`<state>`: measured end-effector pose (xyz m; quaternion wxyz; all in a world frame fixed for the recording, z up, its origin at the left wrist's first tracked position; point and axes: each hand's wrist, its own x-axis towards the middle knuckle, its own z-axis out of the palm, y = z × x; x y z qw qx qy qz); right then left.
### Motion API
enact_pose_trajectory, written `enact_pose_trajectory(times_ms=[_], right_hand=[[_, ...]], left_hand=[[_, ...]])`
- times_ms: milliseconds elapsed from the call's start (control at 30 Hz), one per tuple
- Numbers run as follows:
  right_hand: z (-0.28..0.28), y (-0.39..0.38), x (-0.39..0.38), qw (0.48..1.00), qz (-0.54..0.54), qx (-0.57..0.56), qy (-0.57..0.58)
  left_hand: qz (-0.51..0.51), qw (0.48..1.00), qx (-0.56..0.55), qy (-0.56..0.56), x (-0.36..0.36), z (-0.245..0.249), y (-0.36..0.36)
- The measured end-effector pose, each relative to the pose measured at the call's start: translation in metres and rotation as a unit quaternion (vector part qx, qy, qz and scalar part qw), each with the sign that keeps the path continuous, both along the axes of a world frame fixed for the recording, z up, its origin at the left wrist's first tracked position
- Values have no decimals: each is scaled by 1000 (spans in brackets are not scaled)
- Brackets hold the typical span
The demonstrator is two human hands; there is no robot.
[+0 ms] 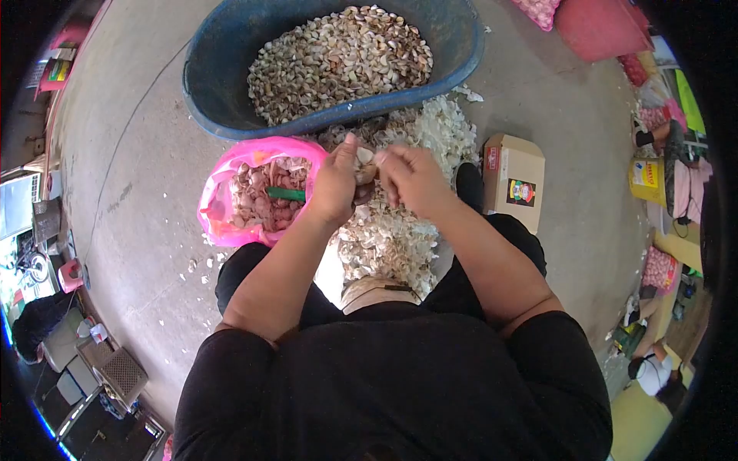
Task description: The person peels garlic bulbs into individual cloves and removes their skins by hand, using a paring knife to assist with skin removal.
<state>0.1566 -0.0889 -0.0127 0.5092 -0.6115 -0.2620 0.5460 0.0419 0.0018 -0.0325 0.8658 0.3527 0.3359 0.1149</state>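
We see the fingers of the left hand [336, 184] wrapped round a piece of garlic [364, 157], thumb pointing up, so the garlic sits between the two hands, in front of the body. The right hand [415, 178] is bent in close beside it with curled fingers; at this size we cannot fairly tell whether they pinch the garlic or only brush it.

Below and around the hands we find a heap of papery skins [388, 246] between the legs, and more pale skins spread forward to the tub. Just left of the left hand stands an open pink bag [261, 148] of garlic bulbs [254, 192], with a green strip [286, 194] lying on them. Ahead of us is a blue tub [219, 73] with many loose cloves [346, 61] inside. To the right, near a black shoe [469, 187], a cardboard box [513, 177] stands on the grey floor [592, 154].
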Motion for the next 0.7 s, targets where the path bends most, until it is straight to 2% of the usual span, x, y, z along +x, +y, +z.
enact_pose_trajectory(times_ms=[33,67,100,133,167,200,233,267,367,400,500,567,667,700], right_hand=[[2,0,4,999,-41,3,1],[3,2,12,997,-82,6,3],[4,3,21,992,-124,11,5],[7,2,32,990,-43,-61,-120],[-1,-2,35,962,15,-60,-265],[-9,-5,34,911,73,-60,-402],[-15,-8,33,836,128,-59,-530],[-20,-9,30,842,118,-83,-519],[-7,0,20,908,62,-82,-406],[-8,-2,13,922,40,-71,-379],[-9,-2,-4,908,84,-65,-406],[-17,-2,-9,934,27,-52,-351],[-26,0,-13,949,-48,-54,-306],[-23,3,-12,952,-64,-53,-294]], left_hand=[[-29,995,-79,-45,-2,5,4],[-10,996,-82,35,3,11,2],[-27,996,-87,23,1,11,2],[-45,995,-92,11,0,11,3],[-63,993,-97,-1,-2,11,4],[-54,995,-82,19,-1,12,4],[-47,996,-68,39,0,14,4],[-39,996,-53,58,1,15,4],[13,998,-4,58,5,8,-2],[2,996,39,74,6,7,-4],[-3,982,152,110,7,2,-12],[32,972,204,115,10,-5,-18],[75,970,196,119,13,-5,-20],[79,981,131,122,14,0,-19]])
